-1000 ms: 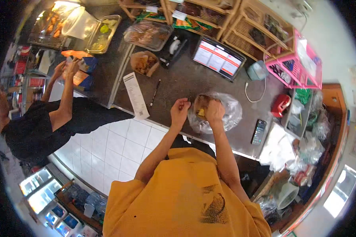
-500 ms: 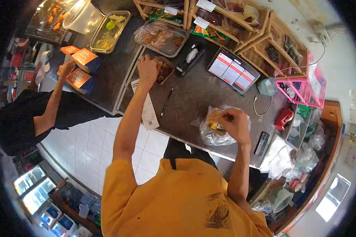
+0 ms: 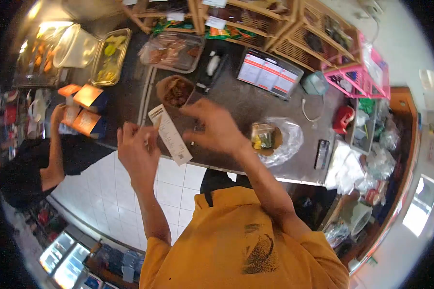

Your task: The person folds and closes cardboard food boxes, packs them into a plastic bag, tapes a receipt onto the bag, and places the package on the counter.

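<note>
My left hand (image 3: 139, 151) is over the counter's front edge, fingers loosely curled and apart, beside a long paper slip (image 3: 170, 136). Whether a fingertip touches the slip is unclear. Blurred by motion, my right hand (image 3: 214, 126) hovers right of the slip with thumb and fingers spread; the pen beneath it is mostly hidden. Just behind the slip stands a brown paper container (image 3: 177, 91) with dark brown food. Farther right, another brown container (image 3: 276, 139) holds a small packet and something yellow, with a clear plastic bag (image 3: 293, 137) around and under it.
A tablet (image 3: 269, 73), a stapler-like black object (image 3: 211, 70) and a clear food tray (image 3: 171, 52) line the back. A phone (image 3: 321, 154) and red tape dispenser (image 3: 343, 119) are at right. A co-worker's hand (image 3: 58, 114) touches orange-and-blue boxes (image 3: 86, 120) at left.
My right hand has left the bagged container and moved left towards the slip. My left hand has drawn back from the dark-food container. The slip lies more tilted and a little nearer me.
</note>
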`<action>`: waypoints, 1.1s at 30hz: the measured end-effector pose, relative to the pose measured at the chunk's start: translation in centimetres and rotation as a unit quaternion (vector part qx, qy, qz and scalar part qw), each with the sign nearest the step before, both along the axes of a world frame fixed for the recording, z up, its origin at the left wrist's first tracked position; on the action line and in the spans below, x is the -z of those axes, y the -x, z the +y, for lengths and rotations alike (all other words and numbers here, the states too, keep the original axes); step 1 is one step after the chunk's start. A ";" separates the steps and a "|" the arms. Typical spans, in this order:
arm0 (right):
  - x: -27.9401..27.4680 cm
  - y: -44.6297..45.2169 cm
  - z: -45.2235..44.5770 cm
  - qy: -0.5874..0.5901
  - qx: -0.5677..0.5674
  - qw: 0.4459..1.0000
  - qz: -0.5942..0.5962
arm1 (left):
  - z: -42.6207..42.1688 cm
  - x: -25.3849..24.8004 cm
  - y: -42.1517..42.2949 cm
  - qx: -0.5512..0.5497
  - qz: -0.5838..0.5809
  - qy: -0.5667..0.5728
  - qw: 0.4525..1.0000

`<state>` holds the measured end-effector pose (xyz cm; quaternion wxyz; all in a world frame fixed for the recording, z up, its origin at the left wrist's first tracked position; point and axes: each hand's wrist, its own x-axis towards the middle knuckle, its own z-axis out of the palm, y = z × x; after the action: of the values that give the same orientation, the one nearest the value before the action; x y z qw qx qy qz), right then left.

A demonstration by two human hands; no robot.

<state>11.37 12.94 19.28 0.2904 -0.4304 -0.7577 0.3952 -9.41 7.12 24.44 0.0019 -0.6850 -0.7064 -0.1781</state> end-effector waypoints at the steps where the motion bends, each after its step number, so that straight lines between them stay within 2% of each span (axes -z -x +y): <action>1: -0.3 -0.7 -1.9 -0.002 -0.030 0.999 0.029 | -1.0 -0.7 -1.7 0.021 -0.031 0.034 0.999; 2: -0.3 -1.5 -3.9 -0.004 -0.055 0.997 0.053 | -1.9 -0.8 -3.5 0.046 -0.066 0.069 0.994; 4: 1.8 -4.2 -7.9 0.065 -0.067 0.995 0.030 | -3.6 0.5 -7.0 0.116 -0.179 0.133 0.968; 5: 1.8 -6.0 -9.4 0.087 -0.046 0.995 -0.020 | -3.9 0.7 -8.6 0.172 -0.209 0.134 0.953; 8: 1.6 -12.3 -12.3 0.124 0.022 0.992 0.026 | -5.2 3.0 -13.1 0.245 -0.302 0.205 0.898; 11: 0.8 -17.1 -14.0 0.134 0.147 0.980 -0.030 | -5.6 3.5 -17.9 0.236 -0.355 0.216 0.878; 13: 2.2 -19.7 -13.8 0.145 0.231 0.960 -0.069 | -5.5 4.1 -19.4 0.213 -0.345 0.167 0.899; 15: 5.9 -20.8 -12.8 0.112 0.251 0.948 -0.158 | -5.7 5.3 -19.9 0.188 -0.346 0.135 0.909; 18: 7.9 -20.6 -12.0 0.050 0.307 0.919 -0.243 | -6.5 8.7 -19.5 0.113 -0.440 0.149 0.878; 19: 8.1 -20.4 -11.7 0.026 0.329 0.907 -0.261 | -6.8 9.0 -19.3 0.080 -0.486 0.155 0.856; 21: 5.7 -19.9 -12.8 0.089 0.270 0.954 -0.099 | -7.3 8.4 -19.4 -0.018 -0.637 0.179 0.749; 22: 4.1 -19.5 -13.8 0.123 0.237 0.964 -0.019 | -7.7 7.9 -19.6 -0.068 -0.704 0.188 0.682; 23: 2.7 -18.7 -14.5 0.140 0.157 0.976 0.049 | -7.6 5.7 -21.1 -0.054 -0.817 0.145 0.556; 26: 2.1 -16.0 -17.7 0.277 0.151 0.901 0.299 | -9.0 6.9 -22.2 -0.022 -0.905 0.157 0.394; 27: 2.7 -16.4 -18.5 0.302 0.159 0.892 0.297 | -9.7 7.2 -22.5 -0.006 -0.923 0.174 0.344; 30: 4.1 -18.8 -20.5 0.367 0.182 0.863 0.294 | -11.5 8.4 -23.8 -0.023 -0.919 0.185 0.347; 33: 4.5 -21.6 -22.2 0.396 0.207 0.852 0.272 | -13.3 10.0 -25.8 -0.036 -0.920 0.232 0.313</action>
<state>32.92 -9.26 14.81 0.3648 -0.5312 -0.3211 0.6940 16.38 -6.19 14.42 -0.8023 -0.0258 -0.2887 -0.5218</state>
